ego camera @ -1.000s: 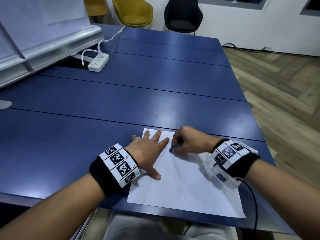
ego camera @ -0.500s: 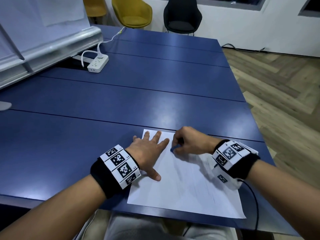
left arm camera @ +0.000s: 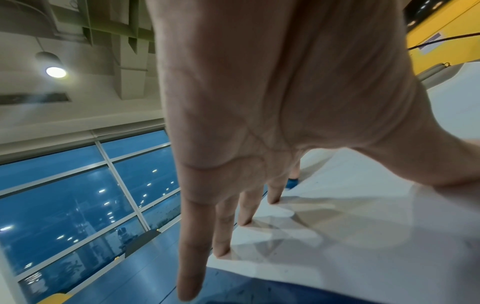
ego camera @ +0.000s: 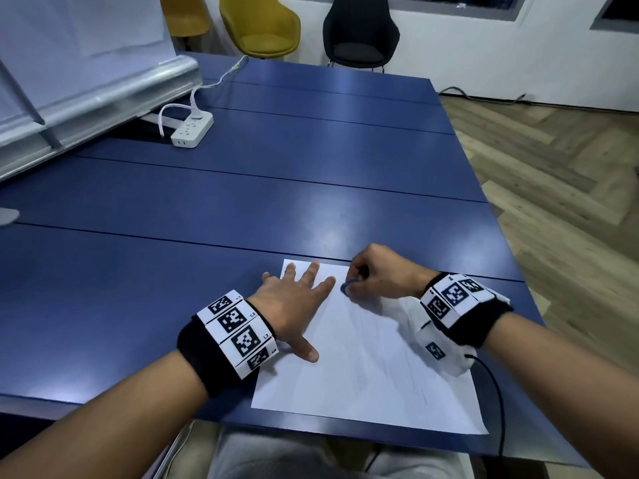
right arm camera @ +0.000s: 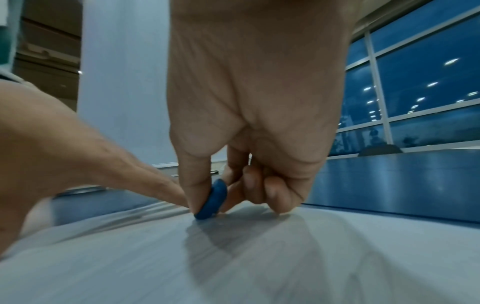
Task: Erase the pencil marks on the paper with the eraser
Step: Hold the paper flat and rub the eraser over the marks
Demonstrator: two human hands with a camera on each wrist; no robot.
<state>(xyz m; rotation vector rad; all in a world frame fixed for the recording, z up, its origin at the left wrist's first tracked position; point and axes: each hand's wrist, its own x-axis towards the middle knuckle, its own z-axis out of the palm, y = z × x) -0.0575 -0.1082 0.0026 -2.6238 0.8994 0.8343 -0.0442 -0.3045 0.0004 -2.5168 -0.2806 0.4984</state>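
A white sheet of paper [ego camera: 373, 368] with faint pencil lines lies near the front edge of the blue table [ego camera: 276, 188]. My left hand [ego camera: 294, 299] lies flat on the sheet's upper left part, fingers spread and straight, as the left wrist view also shows [left arm camera: 233, 216]. My right hand [ego camera: 377, 274] pinches a small blue eraser [ego camera: 345, 288] between thumb and forefinger near the sheet's top edge. In the right wrist view the eraser [right arm camera: 211, 200] stands on edge with its lower end on the paper [right arm camera: 259, 257], just beside the left forefinger tip.
A white power strip [ego camera: 192, 129] with its cable lies at the far left of the table, beside a rolled screen casing [ego camera: 96, 102]. Yellow chairs [ego camera: 262, 25] and a black chair [ego camera: 359, 32] stand beyond the table. Wood floor [ego camera: 560, 167] is on the right.
The right hand with the eraser has shifted very slightly along the top of the sheet. The left hand stays flat in the same place.
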